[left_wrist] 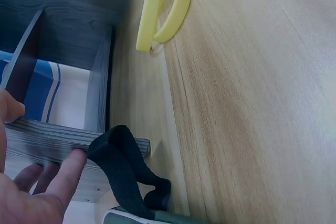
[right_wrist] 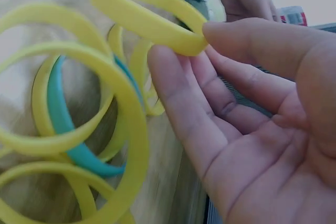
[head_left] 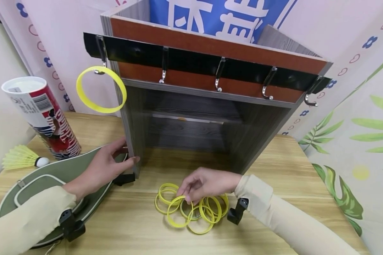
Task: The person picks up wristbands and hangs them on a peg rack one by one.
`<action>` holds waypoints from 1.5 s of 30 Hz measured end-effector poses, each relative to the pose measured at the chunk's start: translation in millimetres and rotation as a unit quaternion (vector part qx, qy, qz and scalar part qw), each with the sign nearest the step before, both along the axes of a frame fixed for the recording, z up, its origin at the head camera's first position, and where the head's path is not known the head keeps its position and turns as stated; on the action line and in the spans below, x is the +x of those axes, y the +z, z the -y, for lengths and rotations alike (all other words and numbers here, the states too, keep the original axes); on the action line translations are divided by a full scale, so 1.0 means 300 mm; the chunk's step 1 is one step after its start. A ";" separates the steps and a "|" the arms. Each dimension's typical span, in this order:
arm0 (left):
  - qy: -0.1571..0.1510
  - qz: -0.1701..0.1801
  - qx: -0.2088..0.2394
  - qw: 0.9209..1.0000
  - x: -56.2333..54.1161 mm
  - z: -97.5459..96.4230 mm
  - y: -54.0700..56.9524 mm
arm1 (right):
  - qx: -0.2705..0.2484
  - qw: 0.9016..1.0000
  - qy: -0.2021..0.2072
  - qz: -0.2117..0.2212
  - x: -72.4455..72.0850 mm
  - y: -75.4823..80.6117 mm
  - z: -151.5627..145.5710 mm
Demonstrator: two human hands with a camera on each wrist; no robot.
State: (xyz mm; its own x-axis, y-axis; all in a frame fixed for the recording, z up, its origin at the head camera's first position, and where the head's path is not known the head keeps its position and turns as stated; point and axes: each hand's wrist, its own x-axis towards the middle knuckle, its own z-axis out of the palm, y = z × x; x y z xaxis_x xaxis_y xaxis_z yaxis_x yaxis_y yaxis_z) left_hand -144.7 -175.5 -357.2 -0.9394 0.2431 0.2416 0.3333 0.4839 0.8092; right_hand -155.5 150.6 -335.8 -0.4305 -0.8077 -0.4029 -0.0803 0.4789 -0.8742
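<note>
My right hand (head_left: pixel 204 184) pinches a yellow silicone wristband (head_left: pixel 179 226) between thumb and fingertip, over a loose pile of yellow wristbands (head_left: pixel 201 232). The right wrist view shows the held wristband (right_wrist: pixel 149 22) raised at the fingertips, and a teal wristband (right_wrist: pixel 62 111) among the pile. My left hand (head_left: pixel 105 166) grips the front edge of the grey wooden shelf's side panel (head_left: pixel 131 141), thumb on one face and fingers on the other. Above it, a yellow wristband (head_left: pixel 103 110) hangs from the leftmost hook of a black hook rail (head_left: pixel 191 58).
A green racket bag (head_left: pixel 41 187) with a black strap (head_left: pixel 124 179) lies under my left arm. Behind it stand a shuttlecock tube (head_left: pixel 48 117) and a yellow shuttlecock (head_left: pixel 22 157). Several other hooks (head_left: pixel 218 76) line the rail. Patterned curtains (head_left: pixel 348 67) hang behind the wooden table (head_left: pixel 274 212).
</note>
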 end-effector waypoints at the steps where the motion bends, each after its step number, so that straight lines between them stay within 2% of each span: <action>1: -0.001 0.000 0.001 1.000 0.000 0.000 0.000 | -0.007 1.000 -0.003 0.006 0.000 0.002 -0.001; 11: -0.001 0.003 0.009 1.000 0.004 0.003 0.005 | -0.088 0.994 -0.047 0.046 0.004 0.028 0.007; 16: -0.001 0.003 0.009 1.000 0.003 0.002 0.006 | -0.121 0.988 -0.091 0.036 0.021 0.059 0.026; 22: -0.004 -0.001 0.014 1.000 0.002 0.003 0.006 | -0.193 0.972 -0.137 0.002 0.036 0.126 0.052; 26: -0.005 -0.007 0.014 1.000 -0.002 0.000 0.008 | -0.250 0.952 -0.174 -0.019 0.040 0.199 0.052; 33: -0.006 -0.019 0.016 1.000 0.001 0.001 0.004 | -0.350 0.903 -0.248 -0.009 0.066 0.312 0.080; 37: -0.006 -0.015 0.019 1.000 0.005 0.006 0.005 | -0.398 0.881 -0.258 -0.011 0.086 0.353 0.104; 45: -0.007 -0.005 0.010 1.000 0.007 0.010 0.005 | -0.474 0.842 -0.257 -0.013 0.107 0.407 0.157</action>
State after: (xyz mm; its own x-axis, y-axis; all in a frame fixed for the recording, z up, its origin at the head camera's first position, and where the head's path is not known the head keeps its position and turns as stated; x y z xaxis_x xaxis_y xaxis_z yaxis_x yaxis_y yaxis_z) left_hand -142.5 -178.6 -355.8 -0.9336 0.2509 0.2557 0.3478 0.4634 0.8150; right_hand -123.4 103.7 -213.7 -0.8202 -0.4657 0.3322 -0.0996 -0.4555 -0.8846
